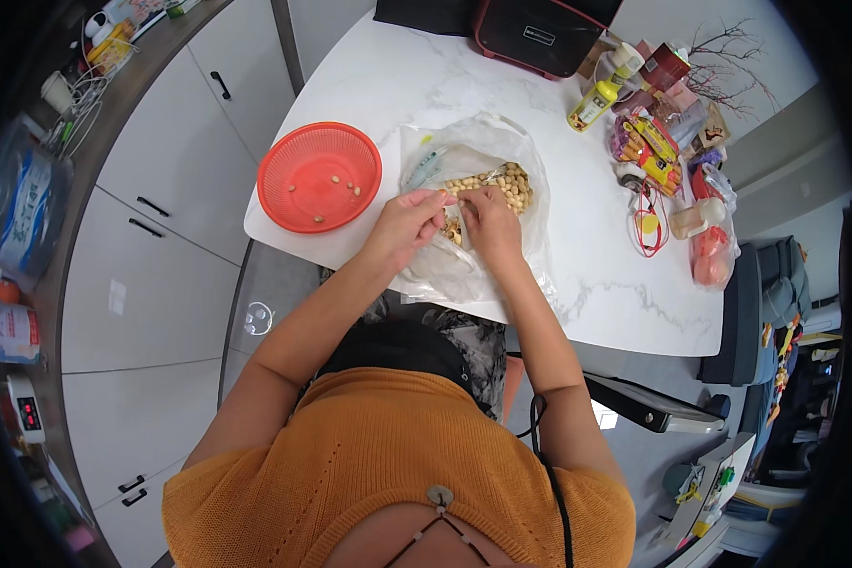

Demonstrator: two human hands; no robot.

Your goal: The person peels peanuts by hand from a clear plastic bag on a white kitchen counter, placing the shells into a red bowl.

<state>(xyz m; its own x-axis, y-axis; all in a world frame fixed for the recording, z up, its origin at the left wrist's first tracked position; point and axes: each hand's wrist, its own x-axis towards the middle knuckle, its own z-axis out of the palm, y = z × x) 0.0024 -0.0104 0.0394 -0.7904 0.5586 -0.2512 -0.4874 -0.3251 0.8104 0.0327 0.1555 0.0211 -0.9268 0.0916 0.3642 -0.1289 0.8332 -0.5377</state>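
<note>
Left hand (pixel 410 229) and right hand (pixel 492 225): fingertips pinched together, contents indiscernible, over peanuts (pixel 515 194) in an open plastic bag (pixel 445 272). Bag rests on white marbled table (pixel 625 293), red basket (pixel 312 159) just left; white cabinets (pixel 151 293) beyond, grey floor (pixel 286 270) below.

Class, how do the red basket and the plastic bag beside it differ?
The basket is red; the bag is whitish and translucent. The basket stands round and firm; the bag lies crumpled. The basket holds a few pale nuts; the bag holds a far larger heap of tan nuts. Both are open, on the white table.
</note>
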